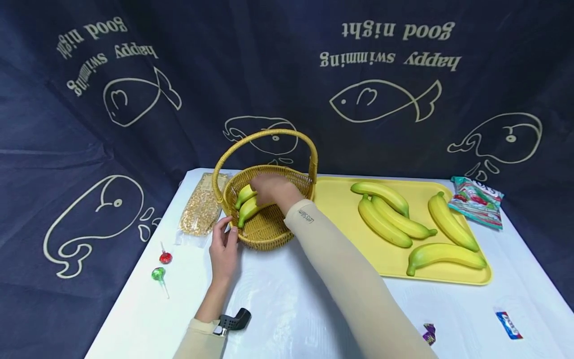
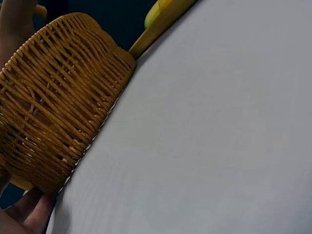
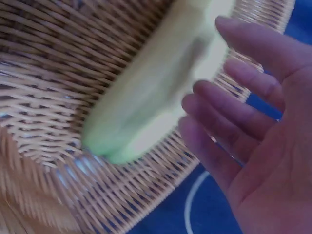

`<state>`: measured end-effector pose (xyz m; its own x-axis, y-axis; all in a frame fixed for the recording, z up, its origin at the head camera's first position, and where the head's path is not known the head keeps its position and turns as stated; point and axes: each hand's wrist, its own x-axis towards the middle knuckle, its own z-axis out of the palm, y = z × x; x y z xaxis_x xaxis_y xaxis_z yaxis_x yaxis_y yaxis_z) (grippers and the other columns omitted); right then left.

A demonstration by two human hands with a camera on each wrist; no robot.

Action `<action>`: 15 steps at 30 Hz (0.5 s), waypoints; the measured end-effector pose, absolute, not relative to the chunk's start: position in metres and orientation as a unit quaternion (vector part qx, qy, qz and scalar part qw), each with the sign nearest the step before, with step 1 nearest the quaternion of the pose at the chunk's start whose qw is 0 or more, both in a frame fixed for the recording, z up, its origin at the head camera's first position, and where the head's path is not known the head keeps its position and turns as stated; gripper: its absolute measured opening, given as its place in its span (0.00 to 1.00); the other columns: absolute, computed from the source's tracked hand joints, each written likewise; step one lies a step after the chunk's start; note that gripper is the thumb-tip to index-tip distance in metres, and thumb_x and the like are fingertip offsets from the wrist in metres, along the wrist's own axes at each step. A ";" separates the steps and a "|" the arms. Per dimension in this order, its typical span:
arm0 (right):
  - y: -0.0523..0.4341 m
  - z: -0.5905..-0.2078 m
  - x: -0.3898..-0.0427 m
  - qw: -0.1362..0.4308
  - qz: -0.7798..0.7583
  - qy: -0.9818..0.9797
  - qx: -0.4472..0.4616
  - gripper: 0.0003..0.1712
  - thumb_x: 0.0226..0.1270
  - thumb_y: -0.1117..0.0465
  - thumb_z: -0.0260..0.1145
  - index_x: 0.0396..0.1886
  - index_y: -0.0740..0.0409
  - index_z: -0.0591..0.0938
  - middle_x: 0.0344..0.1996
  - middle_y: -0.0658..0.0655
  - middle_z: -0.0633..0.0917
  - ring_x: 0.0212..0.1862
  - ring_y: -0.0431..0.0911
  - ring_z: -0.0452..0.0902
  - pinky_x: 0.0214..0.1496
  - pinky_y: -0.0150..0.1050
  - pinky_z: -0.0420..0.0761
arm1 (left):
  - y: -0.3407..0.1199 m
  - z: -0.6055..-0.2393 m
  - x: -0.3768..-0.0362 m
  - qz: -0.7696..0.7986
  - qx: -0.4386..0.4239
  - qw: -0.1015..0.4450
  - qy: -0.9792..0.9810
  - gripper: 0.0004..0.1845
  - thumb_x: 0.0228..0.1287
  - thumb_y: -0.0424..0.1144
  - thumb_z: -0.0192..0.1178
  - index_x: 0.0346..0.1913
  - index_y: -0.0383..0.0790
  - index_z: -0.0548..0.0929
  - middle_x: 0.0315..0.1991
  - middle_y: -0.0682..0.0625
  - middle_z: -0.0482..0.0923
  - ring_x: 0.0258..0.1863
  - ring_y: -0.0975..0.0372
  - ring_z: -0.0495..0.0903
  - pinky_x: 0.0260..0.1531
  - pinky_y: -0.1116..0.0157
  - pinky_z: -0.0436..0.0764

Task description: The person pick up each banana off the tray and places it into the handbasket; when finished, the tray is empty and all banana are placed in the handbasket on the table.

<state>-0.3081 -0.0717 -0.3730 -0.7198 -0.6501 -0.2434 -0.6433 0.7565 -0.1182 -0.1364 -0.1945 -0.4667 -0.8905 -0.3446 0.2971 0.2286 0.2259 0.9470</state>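
A woven wicker basket (image 1: 264, 232) with a tall hoop handle stands on the white table; two greenish bananas (image 1: 247, 202) lie inside it. My right hand (image 1: 271, 188) is inside the basket over those bananas, fingers extended and loose beside one banana (image 3: 151, 92), holding nothing. My left hand (image 1: 224, 244) touches the basket's near-left wall (image 2: 53, 112) with its fingertips (image 2: 29, 212). Several more yellow bananas (image 1: 390, 214) lie on a yellow tray (image 1: 341, 199) to the right of the basket.
A clear packet of nuts (image 1: 202, 207) lies left of the basket, two wrapped lollipops (image 1: 162, 267) nearer the left edge. A colourful snack bag (image 1: 476, 200) lies right of the tray; small wrapped sweets (image 1: 508, 325) lie near the front. Dark printed cloth hangs behind.
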 end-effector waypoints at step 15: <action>0.048 -0.348 -0.275 0.036 -0.079 0.919 -0.385 0.16 0.68 0.46 0.62 0.50 0.45 0.83 0.42 0.48 0.84 0.39 0.42 0.78 0.35 0.42 0.78 | -0.194 -0.466 -0.135 -0.623 0.047 0.226 -0.747 0.18 0.74 0.36 0.51 0.63 0.36 0.72 0.64 0.43 0.70 0.54 0.46 0.77 0.44 0.62 0.80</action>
<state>-0.2748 0.0485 -0.3481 -0.7008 -0.7134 -0.0056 -0.7018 0.6908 -0.1741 -0.1352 -0.1943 -0.4664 -0.8932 -0.3529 0.2786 0.2110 0.2181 0.9528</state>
